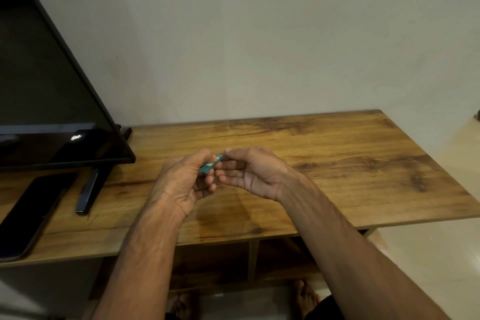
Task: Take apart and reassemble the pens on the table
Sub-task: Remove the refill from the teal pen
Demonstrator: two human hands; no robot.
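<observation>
A short teal pen point(211, 163) is held between both hands above the middle of the wooden table point(337, 163). My left hand point(181, 184) wraps its lower end in a closed fist. The fingertips of my right hand point(249, 171) pinch its upper end. Most of the pen is hidden inside the hands, so I cannot tell whether it is whole or in parts. No other pens show on the tabletop.
A black TV screen point(46, 86) leans at the left, its stand foot point(89, 189) resting on the table. A dark phone or tablet point(28, 215) lies at the front left. A plain wall rises behind. Shelves and bare feet show below the table's front edge.
</observation>
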